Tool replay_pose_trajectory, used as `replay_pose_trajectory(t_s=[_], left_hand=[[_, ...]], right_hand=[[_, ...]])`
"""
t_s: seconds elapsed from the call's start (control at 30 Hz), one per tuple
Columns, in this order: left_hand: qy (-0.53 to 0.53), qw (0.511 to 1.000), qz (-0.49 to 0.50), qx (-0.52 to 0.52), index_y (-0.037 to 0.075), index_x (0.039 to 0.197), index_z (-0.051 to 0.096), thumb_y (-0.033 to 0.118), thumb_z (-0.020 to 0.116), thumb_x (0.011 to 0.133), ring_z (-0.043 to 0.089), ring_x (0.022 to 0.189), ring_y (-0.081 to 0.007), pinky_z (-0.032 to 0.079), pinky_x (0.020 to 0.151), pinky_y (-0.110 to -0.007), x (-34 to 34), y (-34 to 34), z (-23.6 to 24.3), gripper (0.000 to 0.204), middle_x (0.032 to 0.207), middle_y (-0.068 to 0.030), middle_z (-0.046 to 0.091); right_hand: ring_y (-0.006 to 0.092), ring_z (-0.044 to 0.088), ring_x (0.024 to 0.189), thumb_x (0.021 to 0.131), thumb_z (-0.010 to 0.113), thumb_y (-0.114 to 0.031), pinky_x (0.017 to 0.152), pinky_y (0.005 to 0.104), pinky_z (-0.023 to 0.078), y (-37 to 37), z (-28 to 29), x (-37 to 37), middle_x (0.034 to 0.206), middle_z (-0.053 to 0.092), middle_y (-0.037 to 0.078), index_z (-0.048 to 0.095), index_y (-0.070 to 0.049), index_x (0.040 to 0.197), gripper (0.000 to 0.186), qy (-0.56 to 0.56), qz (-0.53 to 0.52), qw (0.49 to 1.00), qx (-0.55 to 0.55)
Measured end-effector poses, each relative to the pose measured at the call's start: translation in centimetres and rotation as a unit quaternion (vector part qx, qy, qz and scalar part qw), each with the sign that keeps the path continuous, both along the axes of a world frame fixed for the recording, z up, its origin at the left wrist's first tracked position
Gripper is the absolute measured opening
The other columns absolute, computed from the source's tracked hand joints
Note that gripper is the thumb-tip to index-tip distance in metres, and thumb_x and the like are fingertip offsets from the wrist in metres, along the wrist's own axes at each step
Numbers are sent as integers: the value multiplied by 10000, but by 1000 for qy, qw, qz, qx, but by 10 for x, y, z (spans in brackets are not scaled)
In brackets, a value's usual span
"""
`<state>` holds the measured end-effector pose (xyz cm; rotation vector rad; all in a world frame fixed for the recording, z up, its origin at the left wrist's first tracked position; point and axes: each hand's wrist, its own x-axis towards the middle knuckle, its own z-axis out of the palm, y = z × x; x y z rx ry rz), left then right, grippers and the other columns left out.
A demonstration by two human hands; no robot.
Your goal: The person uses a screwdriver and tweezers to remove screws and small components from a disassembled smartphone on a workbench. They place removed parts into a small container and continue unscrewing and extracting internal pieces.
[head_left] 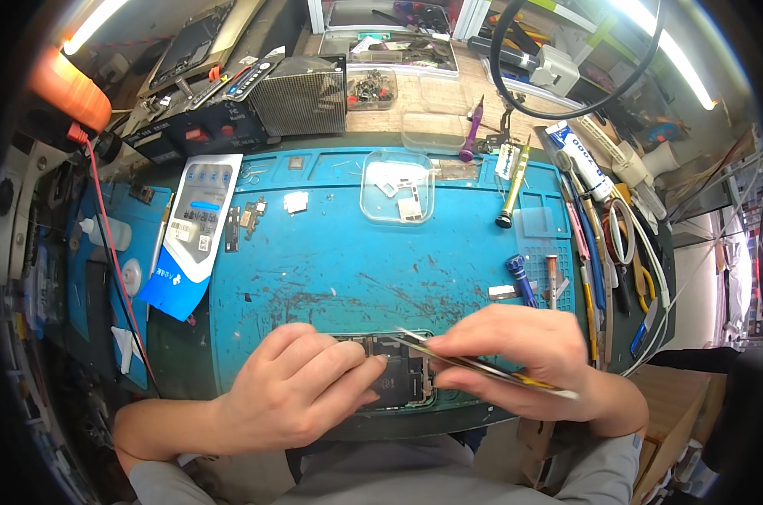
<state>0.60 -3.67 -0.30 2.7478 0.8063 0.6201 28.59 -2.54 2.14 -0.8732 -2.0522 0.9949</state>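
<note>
Right up close, the bare left hand (293, 383) comes in low, fingers bunched over the opened dark rectangular phone with a pale metal rim (430, 385); whether that grip is pinching anything, I can't tell, as the knuckles hide it. Across from it, the bare right hand (516, 345) has its grip closed, thumb and fingers pinching a slim dark-and-silver tweezer-like tool with a yellow patch (529, 381).

Here's the key relation: the phone lies between the two, its long axis apparently running left to right, the left end covered. The left hand is the nearer, right over it. From the right grip, the phone stretches leftward and toward the body, its flat black battery (398, 383) facing up. The tool's tips point left, by the phone's far edge; contact, too small to call.

Beyond, the scuffed blue work mat (306, 244) spreads over the desk, a stubby blue screwdriver (521, 280) off right, and farther out a clear rounded plastic box (373, 210) holding small silvery-white pieces (409, 209).
</note>
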Motion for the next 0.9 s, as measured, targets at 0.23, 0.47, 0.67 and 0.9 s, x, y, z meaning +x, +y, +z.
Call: replay_pose_trajectory(t_s=[0.23, 0.47, 0.67, 0.9], left_hand=[[16, 996, 54, 69, 25, 1109, 770, 171, 822, 773, 630, 869, -195, 506, 758, -349, -8, 8, 11, 370, 1025, -45, 653], [1, 999, -4, -42, 29, 1128, 771, 166, 825, 774, 633, 896, -206, 504, 750, -349, -13, 19, 8, 384, 1095, -40, 646], [-17, 993, -15, -113, 71, 1189, 768, 88, 760, 795, 605, 921, -212, 488, 791, -345, -18, 28, 5, 394, 1118, -41, 652], [6, 982, -22, -187, 154, 1263, 776, -30, 744, 762, 540, 970, -197, 412, 840, -330, -21, 27, 10, 535, 1139, -21, 611]], right_hand=[[279, 752, 811, 858, 854, -79, 678, 347, 613, -2, -25, -3, 965, 753, 141, 756, 12, 1081, 260, -4, 13, 999, 39], [273, 756, 832, 852, 860, -102, 701, 355, 614, -2, -28, -5, 974, 762, 128, 764, -9, 1077, 262, -11, 19, 999, 25], [276, 758, 841, 859, 856, -101, 709, 357, 615, 0, -30, -5, 973, 764, 131, 767, -10, 1075, 250, -5, 15, 1000, 2], [268, 755, 829, 853, 862, -106, 699, 355, 611, 1, -32, -4, 964, 761, 127, 769, -9, 1061, 248, 4, 21, 1000, 10]])
